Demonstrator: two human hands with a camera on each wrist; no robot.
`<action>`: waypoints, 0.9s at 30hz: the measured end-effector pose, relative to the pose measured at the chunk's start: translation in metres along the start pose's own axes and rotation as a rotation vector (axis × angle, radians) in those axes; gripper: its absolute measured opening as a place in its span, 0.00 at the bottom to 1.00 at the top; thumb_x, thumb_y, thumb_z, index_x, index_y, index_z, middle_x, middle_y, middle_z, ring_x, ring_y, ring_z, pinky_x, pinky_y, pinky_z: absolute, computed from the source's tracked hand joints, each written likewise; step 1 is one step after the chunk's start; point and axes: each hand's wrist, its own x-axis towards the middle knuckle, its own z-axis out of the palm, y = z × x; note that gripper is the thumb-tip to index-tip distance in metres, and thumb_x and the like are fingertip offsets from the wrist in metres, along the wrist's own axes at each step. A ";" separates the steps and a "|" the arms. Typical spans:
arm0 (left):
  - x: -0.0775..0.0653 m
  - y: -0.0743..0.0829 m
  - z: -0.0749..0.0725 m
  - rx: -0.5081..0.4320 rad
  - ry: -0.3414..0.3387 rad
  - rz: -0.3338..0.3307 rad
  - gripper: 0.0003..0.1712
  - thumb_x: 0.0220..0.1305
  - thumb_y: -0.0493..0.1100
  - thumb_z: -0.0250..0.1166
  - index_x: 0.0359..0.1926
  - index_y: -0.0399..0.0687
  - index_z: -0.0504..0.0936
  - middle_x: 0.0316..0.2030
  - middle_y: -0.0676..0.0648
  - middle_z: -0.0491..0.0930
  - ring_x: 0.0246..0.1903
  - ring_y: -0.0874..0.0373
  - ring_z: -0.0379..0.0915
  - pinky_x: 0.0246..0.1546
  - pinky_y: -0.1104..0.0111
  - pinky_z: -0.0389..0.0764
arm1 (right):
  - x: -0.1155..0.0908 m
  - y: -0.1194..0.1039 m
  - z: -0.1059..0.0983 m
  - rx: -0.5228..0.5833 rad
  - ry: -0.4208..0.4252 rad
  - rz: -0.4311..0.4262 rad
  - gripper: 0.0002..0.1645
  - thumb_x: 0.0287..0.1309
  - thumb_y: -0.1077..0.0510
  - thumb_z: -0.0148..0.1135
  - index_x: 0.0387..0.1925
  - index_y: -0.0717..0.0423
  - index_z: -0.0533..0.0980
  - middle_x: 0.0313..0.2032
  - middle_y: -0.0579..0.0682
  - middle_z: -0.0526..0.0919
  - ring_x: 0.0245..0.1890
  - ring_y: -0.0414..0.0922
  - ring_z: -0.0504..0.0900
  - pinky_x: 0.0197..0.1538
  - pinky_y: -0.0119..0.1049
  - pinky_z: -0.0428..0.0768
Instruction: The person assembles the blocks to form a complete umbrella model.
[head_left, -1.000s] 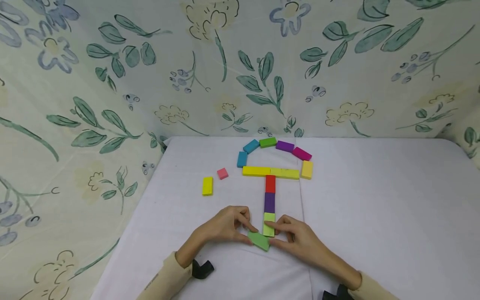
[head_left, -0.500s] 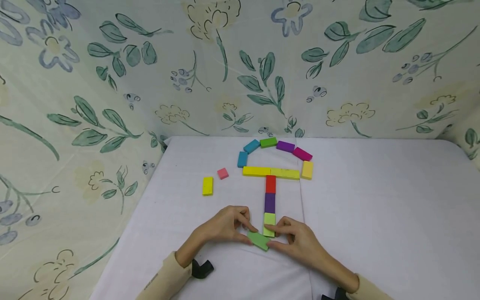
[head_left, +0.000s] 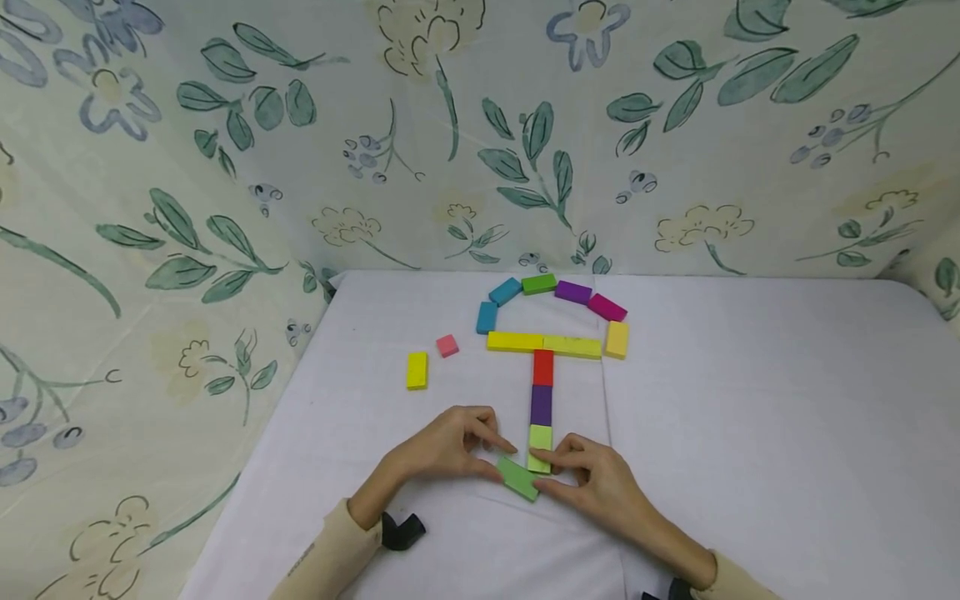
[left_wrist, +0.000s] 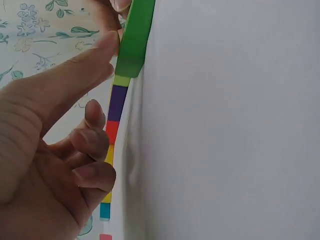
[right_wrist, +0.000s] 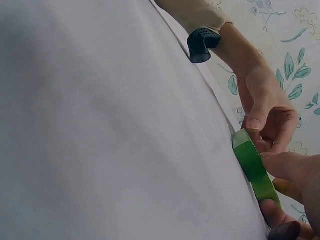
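Note:
A green wooden block (head_left: 517, 478) lies slantwise on the white cloth, near the lower end of a lime-green block (head_left: 540, 437). My left hand (head_left: 446, 442) has its thumb against the green block's left end, its index finger apart from it. In the left wrist view, the other fingers (left_wrist: 90, 142) hang loosely curled. From the right, my right hand (head_left: 600, 477) sets its thumb on the green block's right end and its bent index finger on the lime-green block. The right wrist view shows the green block (right_wrist: 247, 155) between both hands.
Purple (head_left: 541, 405) and red (head_left: 543, 367) blocks continue the column up to two yellow blocks (head_left: 515, 342) in a row. An arch of coloured blocks (head_left: 573, 292) curves above. A loose yellow block (head_left: 417, 370) and a pink cube (head_left: 447, 345) lie left. A patterned cloth (head_left: 420, 167) hangs behind.
My left index finger has lifted off the green block while the thumb stays at its end. My right thumb has shifted slightly left onto the block. The coloured blocks keep their layout.

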 end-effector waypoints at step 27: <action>-0.037 -0.080 -0.109 -0.013 0.250 -0.325 0.31 0.58 0.40 0.79 0.63 0.54 0.84 0.67 0.46 0.71 0.25 0.57 0.64 0.29 0.72 0.66 | 0.000 0.000 -0.002 -0.002 -0.015 0.043 0.23 0.50 0.48 0.82 0.50 0.40 0.89 0.30 0.35 0.80 0.20 0.29 0.64 0.24 0.23 0.65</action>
